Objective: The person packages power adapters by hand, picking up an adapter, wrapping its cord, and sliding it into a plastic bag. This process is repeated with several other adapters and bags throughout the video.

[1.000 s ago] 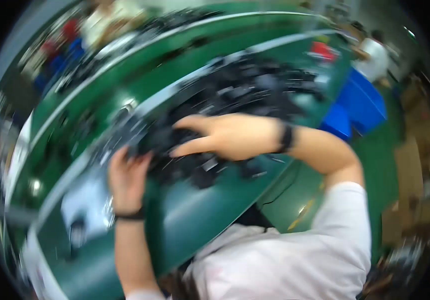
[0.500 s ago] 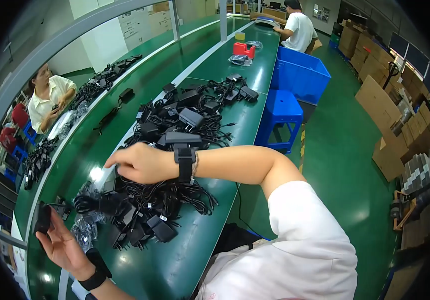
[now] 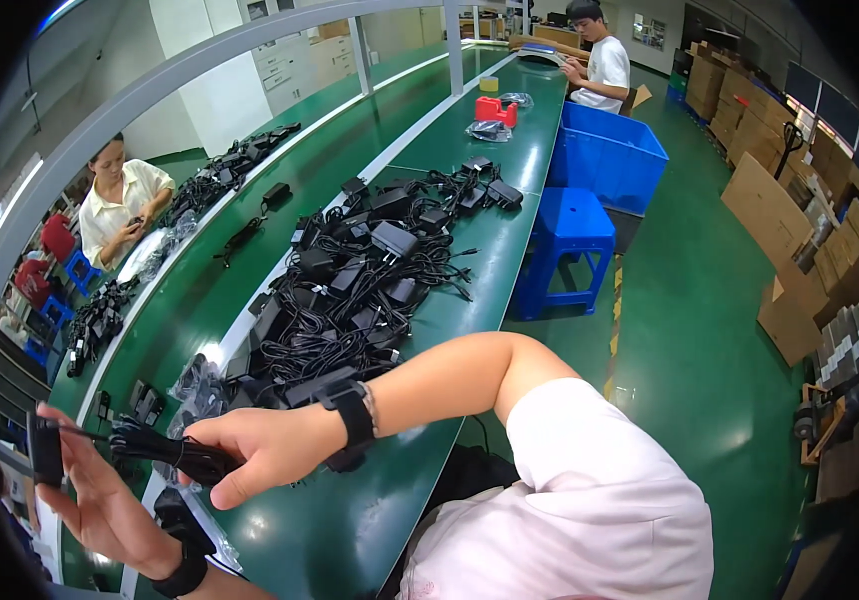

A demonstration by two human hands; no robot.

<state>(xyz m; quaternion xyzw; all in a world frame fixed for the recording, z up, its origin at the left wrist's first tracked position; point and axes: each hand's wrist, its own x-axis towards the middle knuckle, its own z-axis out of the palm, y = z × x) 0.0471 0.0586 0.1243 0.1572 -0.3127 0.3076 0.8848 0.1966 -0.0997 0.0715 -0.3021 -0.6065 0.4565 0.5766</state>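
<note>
Left hand: (image 3: 100, 490) at about 8 o'clock in the view, fingers closing around a small black power adapter (image 3: 47, 450), holding it up off the bench (image 3: 510, 200).
Right hand: (image 3: 255, 450) reaching across the body, pinching a coiled black cable bundle (image 3: 165, 448) between thumb and fingers; a black wrist device (image 3: 350, 420) is sitting on that wrist.
Cable between them: a thin lead is running from the adapter to the bundle, looking taut.
Where the bundle is: hanging just beside the bench's near edge, toward 8 o'clock.
Risk: I'd say the coil could be springing loose if the pinch slackens, or snagging on the pile of black adapters and cords (image 3: 350, 300) lying at 11 o'clock, dragging others along.
Edges: the near bench edge is running close under both hands; a dropped piece could be sliding off to the floor.
Open room: bare green bench surface at 5 o'clock of the pile; a blue stool (image 3: 568, 240) and blue bin (image 3: 610, 155) are standing at 1 o'clock.
</note>
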